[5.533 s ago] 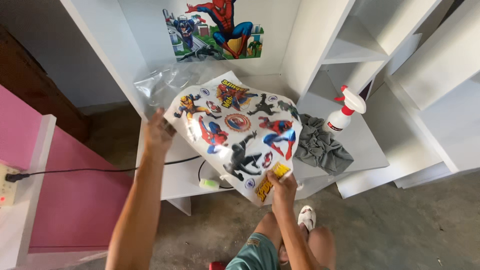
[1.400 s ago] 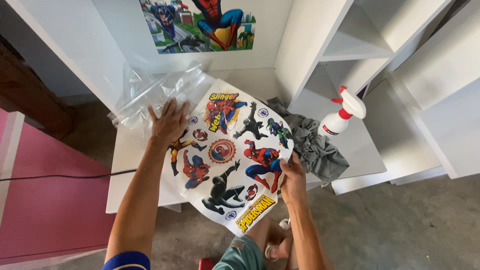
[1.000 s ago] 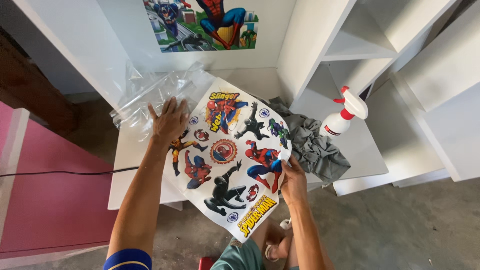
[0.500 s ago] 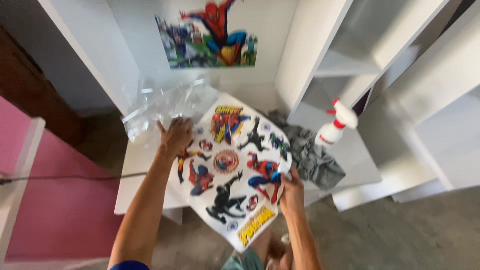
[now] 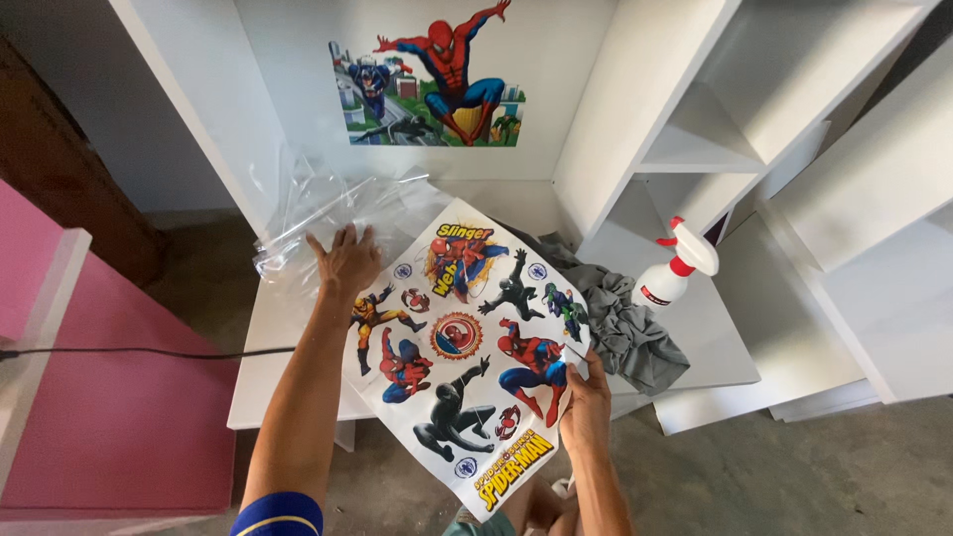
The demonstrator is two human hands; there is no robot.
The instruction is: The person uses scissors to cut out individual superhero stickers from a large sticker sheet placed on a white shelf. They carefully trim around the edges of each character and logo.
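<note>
head | sticker sheet (image 5: 467, 347) colourful, flat | L hand (image 5: 347, 263) spread on it | R hand (image 5: 586, 397) pinching edge

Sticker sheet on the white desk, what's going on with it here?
A person steadies a superhero sticker sheet on a white desk. The left hand presses flat on its upper corner; the right hand pinches its right edge. Clear plastic wrap, a grey cloth and a spray bottle lie nearby.
</note>
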